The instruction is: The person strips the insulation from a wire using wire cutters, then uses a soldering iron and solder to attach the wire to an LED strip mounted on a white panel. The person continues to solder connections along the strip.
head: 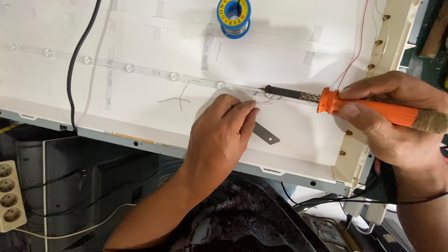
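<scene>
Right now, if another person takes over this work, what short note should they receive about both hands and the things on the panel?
Right hand: grip shut on the orange-handled soldering iron, its dark tip at the long white LED strip.
Left hand: fingertips pinched at the same spot on the strip, beside a thin grey metal blade; what they pinch is too small to tell.
Blue spool of solder wire lies at the top of the white panel; loose wire scraps lie below the strip.
Done: iron positioned at the joint. Whether the joint is finished cannot be told.
</scene>
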